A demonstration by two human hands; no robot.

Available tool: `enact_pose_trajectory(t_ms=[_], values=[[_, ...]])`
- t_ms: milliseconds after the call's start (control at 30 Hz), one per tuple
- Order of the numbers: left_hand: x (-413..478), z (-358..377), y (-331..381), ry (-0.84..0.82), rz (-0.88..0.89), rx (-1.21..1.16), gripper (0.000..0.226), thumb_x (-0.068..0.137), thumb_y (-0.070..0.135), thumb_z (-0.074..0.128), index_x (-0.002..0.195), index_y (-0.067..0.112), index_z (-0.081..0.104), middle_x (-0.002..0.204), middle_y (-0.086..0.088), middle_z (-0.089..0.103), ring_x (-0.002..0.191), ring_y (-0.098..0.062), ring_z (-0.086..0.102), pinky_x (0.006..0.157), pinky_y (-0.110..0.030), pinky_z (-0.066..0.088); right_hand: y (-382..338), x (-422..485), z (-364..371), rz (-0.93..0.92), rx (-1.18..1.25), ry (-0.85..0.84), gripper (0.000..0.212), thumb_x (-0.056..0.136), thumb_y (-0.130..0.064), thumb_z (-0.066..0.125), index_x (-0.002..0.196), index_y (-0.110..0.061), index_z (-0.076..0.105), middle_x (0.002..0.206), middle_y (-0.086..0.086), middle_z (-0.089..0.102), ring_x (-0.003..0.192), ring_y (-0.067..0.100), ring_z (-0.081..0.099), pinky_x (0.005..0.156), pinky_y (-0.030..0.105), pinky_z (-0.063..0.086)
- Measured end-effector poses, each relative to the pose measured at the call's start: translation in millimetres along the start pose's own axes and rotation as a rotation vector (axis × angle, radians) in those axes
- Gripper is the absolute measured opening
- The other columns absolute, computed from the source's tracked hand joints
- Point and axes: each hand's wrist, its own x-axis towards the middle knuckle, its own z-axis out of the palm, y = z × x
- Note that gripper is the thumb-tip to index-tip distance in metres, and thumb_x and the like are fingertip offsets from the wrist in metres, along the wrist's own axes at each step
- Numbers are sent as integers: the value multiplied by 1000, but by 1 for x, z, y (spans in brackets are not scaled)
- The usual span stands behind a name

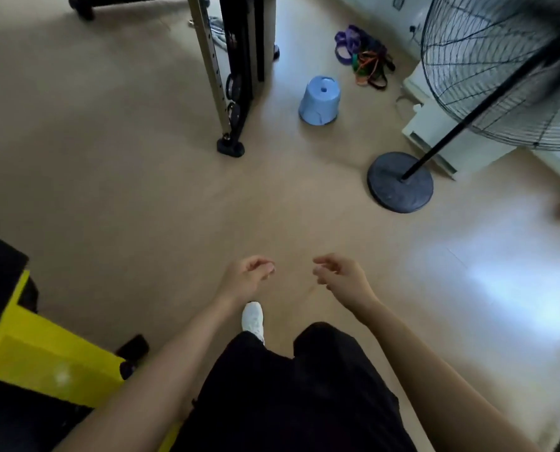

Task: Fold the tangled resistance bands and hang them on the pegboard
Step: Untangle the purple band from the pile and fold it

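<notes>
A tangled heap of resistance bands point(363, 57), purple, green, orange and black, lies on the floor near the far wall. My left hand point(247, 277) and my right hand point(340, 274) hang in front of me, well short of the bands, with loosely curled fingers and nothing in them. No pegboard is in view.
A blue plastic stool point(319, 101) lies tipped on the floor before the bands. A standing fan point(500, 70) with a round black base point(399, 182) stands at the right beside a white unit point(435, 132). A metal rack leg point(229, 146) is ahead left; yellow-and-black equipment point(33, 353) is at my left.
</notes>
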Motion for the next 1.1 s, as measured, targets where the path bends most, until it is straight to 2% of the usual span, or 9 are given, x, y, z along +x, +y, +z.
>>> enact_pose_trajectory(t_ms=[200,300,400,467,533,633,733,933,1100], values=[[84,-48,60,-21,-18,80,14,98,4,59,100,7,72,89,-8,71,75,-14,60,60,-6,44,-54,74,-7,33,43,-5,21,95,-26,61,113,-27,72,100,0,72,92,16,69,87,35,55],[123,-53,86,87,-103,-18,17,99,9,57,93,12,73,89,-6,73,77,-14,65,60,-10,45,-76,121,-15,50,77,-1,16,93,-29,61,103,-37,71,96,-7,72,91,16,70,83,34,56],[170,-50,111,49,-121,60,18,98,10,60,88,19,72,87,-2,74,82,-17,65,69,-16,49,-97,174,-25,53,102,-35,16,94,-26,61,98,-40,68,95,-7,72,92,16,70,80,30,54],[202,-49,135,-31,-109,170,19,97,9,62,86,23,71,86,2,73,83,-17,64,78,-25,50,-108,211,-35,53,100,-68,17,94,-26,60,107,-33,70,99,-5,71,96,15,69,79,25,51],[234,-53,166,-25,-108,240,18,96,12,62,86,23,72,87,2,74,81,-16,65,80,-28,51,-121,244,-48,68,109,-80,22,94,-25,61,114,-27,70,100,-2,70,95,16,67,75,22,48],[284,-58,214,-14,-75,291,18,95,14,63,84,25,72,88,1,75,81,-16,66,85,-32,53,-141,294,-72,77,99,-101,24,93,-24,61,116,-26,70,99,-4,68,96,14,66,79,23,46],[327,-60,258,7,-53,271,15,96,14,63,87,22,73,91,-3,75,81,-16,65,84,-32,51,-168,344,-99,60,70,-94,25,92,-27,62,115,-26,70,96,-6,65,95,15,65,82,27,47],[417,-64,321,-5,-72,156,16,96,15,62,90,23,74,95,-3,77,92,-19,70,95,-36,53,-232,441,-143,56,89,-16,20,93,-18,65,111,-17,72,90,0,66,86,16,65,67,19,43],[520,-80,372,-44,-92,83,16,93,19,65,85,25,76,90,2,77,84,-14,69,89,-36,52,-290,537,-176,83,97,25,20,94,-21,64,113,-19,71,98,3,69,92,21,69,81,31,52]])
